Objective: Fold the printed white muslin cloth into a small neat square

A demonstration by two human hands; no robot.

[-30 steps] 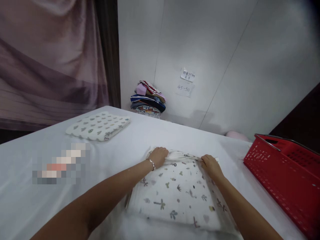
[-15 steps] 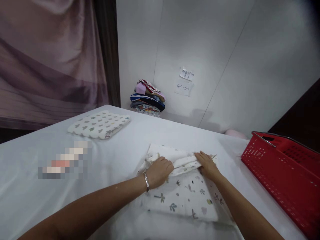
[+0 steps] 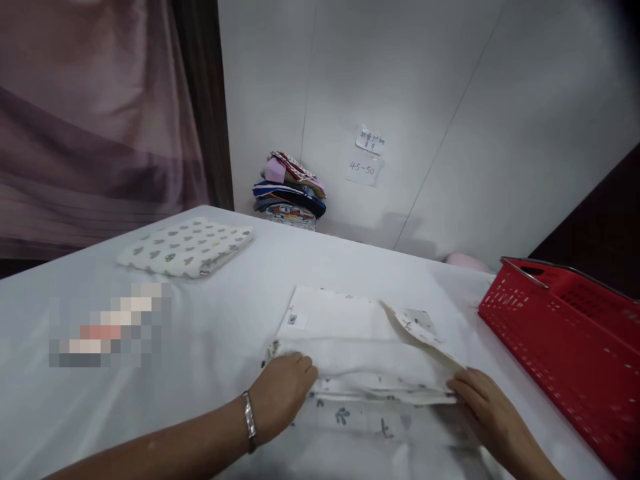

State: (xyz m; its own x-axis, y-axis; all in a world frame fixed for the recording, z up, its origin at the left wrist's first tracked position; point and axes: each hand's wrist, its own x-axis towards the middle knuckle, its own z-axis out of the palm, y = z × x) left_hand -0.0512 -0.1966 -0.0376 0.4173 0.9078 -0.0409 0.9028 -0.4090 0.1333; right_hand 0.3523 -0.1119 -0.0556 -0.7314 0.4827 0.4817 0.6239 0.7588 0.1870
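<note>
A white printed cloth (image 3: 360, 360) with small plant motifs lies partly folded on the white-covered table before me. My left hand (image 3: 290, 393), with a silver bracelet at the wrist, has its fingers closed on the left end of the folded edge. At the right end, my right hand (image 3: 485, 403) pinches the same edge. A loose flap (image 3: 420, 330) of the cloth stands up near the right side. A small label (image 3: 296, 321) shows at its upper left. Under the raised edge, the lower printed layer is partly in shadow.
A folded cloth with grey cloud-like prints (image 3: 187, 247) lies at the far left of the table (image 3: 320, 260). A red plastic basket (image 3: 555, 347) stands on the right. Stacked folded fabrics (image 3: 290, 190) sit behind the far edge. A pixelated patch covers something at left.
Both hands have moved toward me and farther apart, drawing the folded edge down over the printed part. More plain white cloth and the label now show. The view has shifted slightly.
</note>
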